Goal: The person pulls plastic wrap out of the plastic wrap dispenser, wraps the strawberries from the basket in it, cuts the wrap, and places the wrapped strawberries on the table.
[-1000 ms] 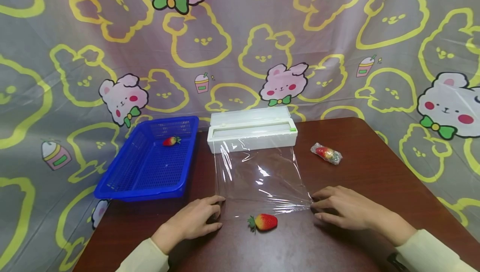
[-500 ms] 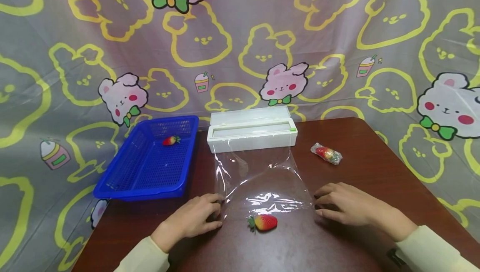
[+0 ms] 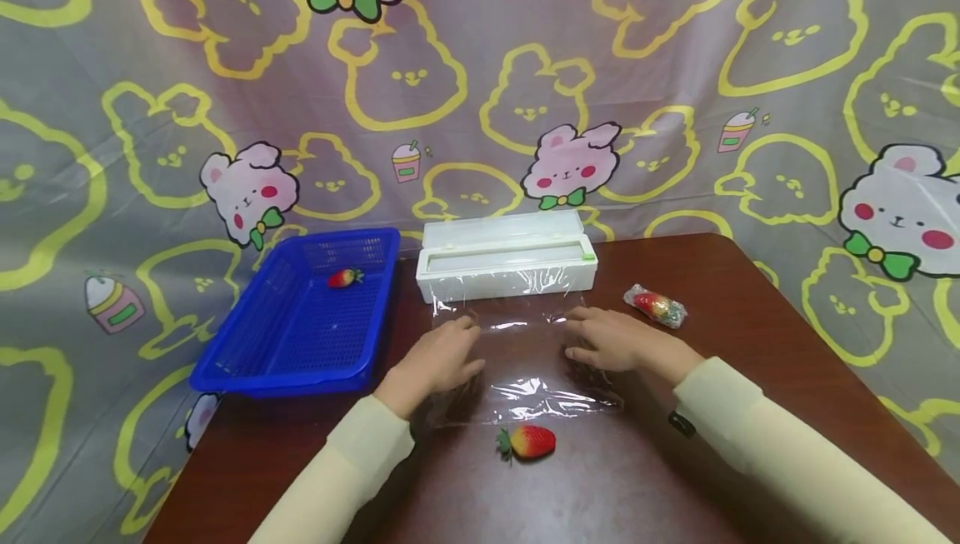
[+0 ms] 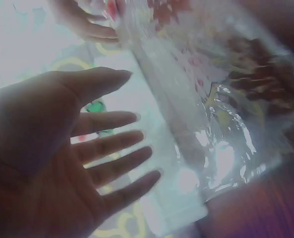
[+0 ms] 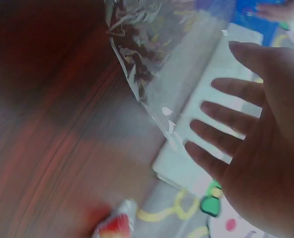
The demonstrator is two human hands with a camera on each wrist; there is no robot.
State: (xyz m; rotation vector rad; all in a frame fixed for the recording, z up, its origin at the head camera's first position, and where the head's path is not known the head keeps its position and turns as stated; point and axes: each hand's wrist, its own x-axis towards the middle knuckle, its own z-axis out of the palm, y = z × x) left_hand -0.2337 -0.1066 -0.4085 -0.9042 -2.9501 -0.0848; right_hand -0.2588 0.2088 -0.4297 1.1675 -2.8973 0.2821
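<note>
A sheet of clear plastic wrap [image 3: 525, 361] runs from the white wrap dispenser box [image 3: 510, 273] toward the near side of the table. Over its left part hovers my left hand [image 3: 442, 356], fingers spread and relaxed in the left wrist view. Above the right part is my right hand [image 3: 611, 340], its fingers likewise spread, nothing between them. Both hands point at the dispenser, whose lid stands raised at the back. Just in front of the wrap's near edge lies a strawberry [image 3: 531, 441], leaves to the left. Whether any fingertip touches the film I cannot tell.
At the left stands a blue plastic basket [image 3: 360, 381] with one strawberry [image 3: 343, 278] inside. A wrapped strawberry [image 3: 656, 306] lies to the right of the dispenser. Behind the brown table [image 3: 757, 361] hangs a patterned cloth [image 3: 480, 77].
Both hands have left the wrap's near corners and moved forward and inward toward the dispenser. The film's near edge lies on the table. The strawberry has stayed in place.
</note>
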